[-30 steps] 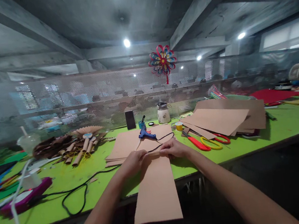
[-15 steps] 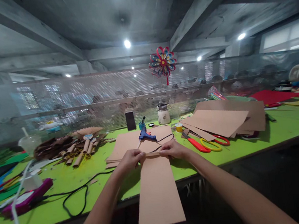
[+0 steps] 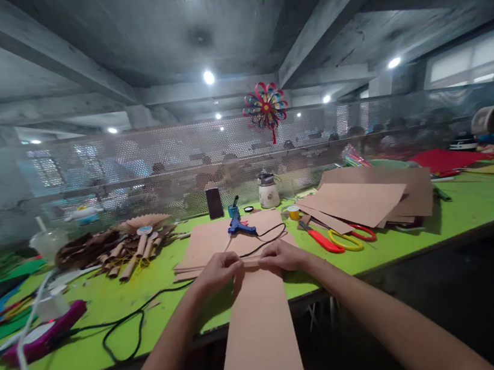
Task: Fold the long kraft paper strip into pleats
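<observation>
A long strip of brown paper hangs toward me over the table's front edge. Its far end has a narrow folded band, pinched at the left corner by my left hand and at the right by my right hand. Both hands are closed, thumbs against fingers. Just beyond them a stack of brown paper sheets lies on the green table. On the stack rests a blue glue gun with a black cord looping behind my fingers.
To the right lie red-handled scissors, yellow-handled scissors, a yellow tape roll and large brown sheets. A white bottle and a phone stand behind. Rolled paper fans and a purple power strip are left.
Both hands stay pinched on the paper's folded end, moving slightly toward me. The strip's hanging end swings right, then back left. The view shifts a little.
</observation>
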Tool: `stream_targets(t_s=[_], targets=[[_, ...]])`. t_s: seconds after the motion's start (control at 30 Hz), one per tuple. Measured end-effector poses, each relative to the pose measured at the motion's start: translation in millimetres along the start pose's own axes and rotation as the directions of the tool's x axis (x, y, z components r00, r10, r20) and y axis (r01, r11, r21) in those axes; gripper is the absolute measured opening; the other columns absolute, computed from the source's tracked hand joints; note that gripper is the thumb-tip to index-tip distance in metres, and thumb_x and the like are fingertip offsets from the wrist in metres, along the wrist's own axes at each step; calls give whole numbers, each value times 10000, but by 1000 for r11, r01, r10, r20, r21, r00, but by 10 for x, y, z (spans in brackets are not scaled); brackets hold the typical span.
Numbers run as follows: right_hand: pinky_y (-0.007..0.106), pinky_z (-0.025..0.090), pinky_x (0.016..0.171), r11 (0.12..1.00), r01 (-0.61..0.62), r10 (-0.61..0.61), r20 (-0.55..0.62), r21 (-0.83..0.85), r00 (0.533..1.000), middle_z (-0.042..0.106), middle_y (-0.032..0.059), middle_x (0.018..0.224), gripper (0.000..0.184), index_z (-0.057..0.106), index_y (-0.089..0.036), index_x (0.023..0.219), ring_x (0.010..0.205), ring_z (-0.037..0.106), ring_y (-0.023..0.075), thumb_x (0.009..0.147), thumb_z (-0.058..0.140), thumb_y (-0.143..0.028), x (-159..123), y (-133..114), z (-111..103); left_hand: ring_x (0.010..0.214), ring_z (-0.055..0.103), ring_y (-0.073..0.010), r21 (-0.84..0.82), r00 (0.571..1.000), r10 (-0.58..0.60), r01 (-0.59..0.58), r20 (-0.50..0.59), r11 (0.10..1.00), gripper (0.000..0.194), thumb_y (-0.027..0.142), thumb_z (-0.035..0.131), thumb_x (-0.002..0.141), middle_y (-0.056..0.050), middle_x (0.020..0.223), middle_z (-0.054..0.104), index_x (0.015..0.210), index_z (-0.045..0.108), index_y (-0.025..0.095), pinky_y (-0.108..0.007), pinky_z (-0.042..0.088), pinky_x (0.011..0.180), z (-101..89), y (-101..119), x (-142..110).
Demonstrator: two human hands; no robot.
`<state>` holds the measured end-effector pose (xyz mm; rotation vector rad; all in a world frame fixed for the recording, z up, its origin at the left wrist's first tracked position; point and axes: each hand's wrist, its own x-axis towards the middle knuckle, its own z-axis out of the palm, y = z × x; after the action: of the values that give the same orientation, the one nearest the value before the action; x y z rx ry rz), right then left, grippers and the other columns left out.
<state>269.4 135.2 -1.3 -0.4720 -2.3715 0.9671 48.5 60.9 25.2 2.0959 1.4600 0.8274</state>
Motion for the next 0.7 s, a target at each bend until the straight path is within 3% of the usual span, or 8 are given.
stream_targets(t_s=[0.23,0.53,0.7], targets=[[189,323,529,1000,14,-14,-21,-1,1000,522,-9,636,373,658,-94,777,574,408,82,838,528,-438,23,-10,62,518,329,-92,-97,995,7,3,100,995,416,489,506,795,33,542,393,619,566,117,-219,246,499,22,-13,18],[201,395,598,993,70,-78,-70,-100,995,650,29,728,316,692,-119,812,662,525,122,856,525,-384,32,-71,173,570,435,-114,-93,1000,1,0,17,996,353,429,566,761,-22,609,555,713,672,96,-212,336,542,91,-19,20],[209,398,613,991,95,-103,-87,-91,991,638,23,711,285,689,-113,778,653,519,122,840,550,-354,14,-82,165,534,362,-97,-139,990,48,-29,135,990,420,481,508,816,8,566,458,684,629,101,-218,276,508,84,-29,14]])
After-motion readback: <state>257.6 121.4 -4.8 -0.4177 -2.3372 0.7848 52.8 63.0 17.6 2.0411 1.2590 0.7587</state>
